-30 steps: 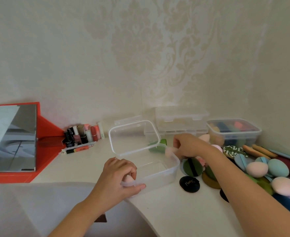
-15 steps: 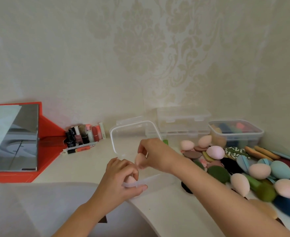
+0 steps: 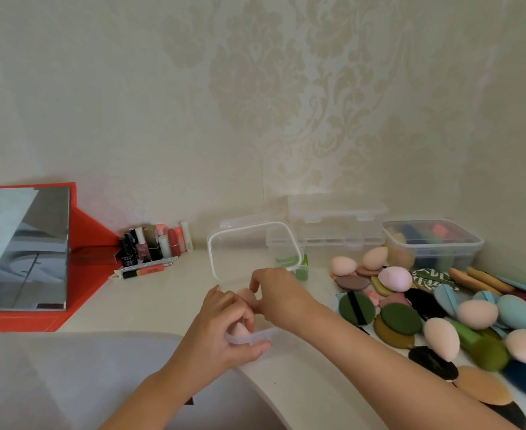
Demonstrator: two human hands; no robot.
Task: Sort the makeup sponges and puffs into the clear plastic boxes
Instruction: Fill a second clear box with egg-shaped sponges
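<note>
Both hands at the open clear plastic box (image 3: 249, 338), centre of frame.

I log the left hand (image 3: 221, 333) with its grip curled round the box's near rim, thumb outside and fingers inside, over a pale pink egg-shaped sponge (image 3: 240, 329) just behind that rim. The right hand (image 3: 275, 294) hangs over the box, its grip pinched on a second pale pink sponge (image 3: 245, 293), close against the left fingers. The box's lid (image 3: 252, 249) stands upright on the far side. On the white desk (image 3: 168, 293), right of frame, lies a loose heap of sponges and flat round puffs (image 3: 401, 318). Behind it is a filled, lidded clear tub (image 3: 432, 246). A red-framed mirror (image 3: 29, 248) stands at the left edge.
</note>
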